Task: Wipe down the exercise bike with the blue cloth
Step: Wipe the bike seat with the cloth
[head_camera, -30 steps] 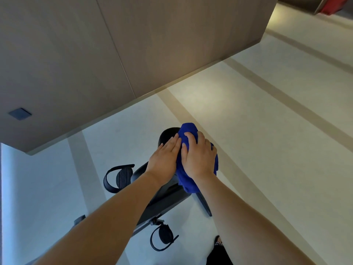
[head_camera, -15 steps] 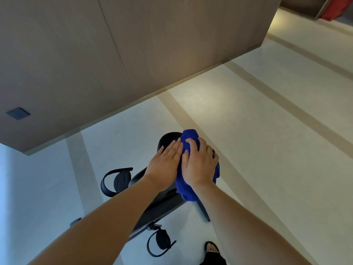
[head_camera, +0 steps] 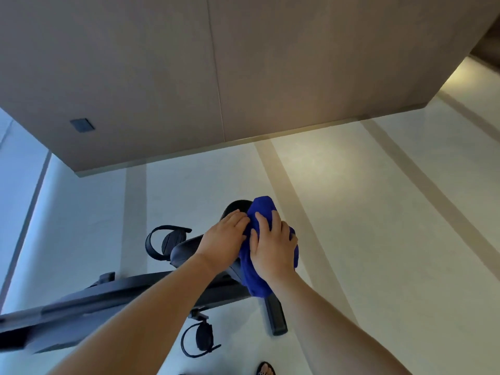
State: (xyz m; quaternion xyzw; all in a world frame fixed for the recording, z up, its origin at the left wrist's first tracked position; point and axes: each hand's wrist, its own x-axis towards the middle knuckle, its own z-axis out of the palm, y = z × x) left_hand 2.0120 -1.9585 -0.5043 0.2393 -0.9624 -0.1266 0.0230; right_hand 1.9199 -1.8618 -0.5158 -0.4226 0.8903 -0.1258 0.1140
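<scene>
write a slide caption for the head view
Right hand presses the blue cloth onto the exercise bike while the left hand rests beside it.

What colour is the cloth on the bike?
Deep blue. The cloth shows best in the head view, bunched against the black bike.
</scene>
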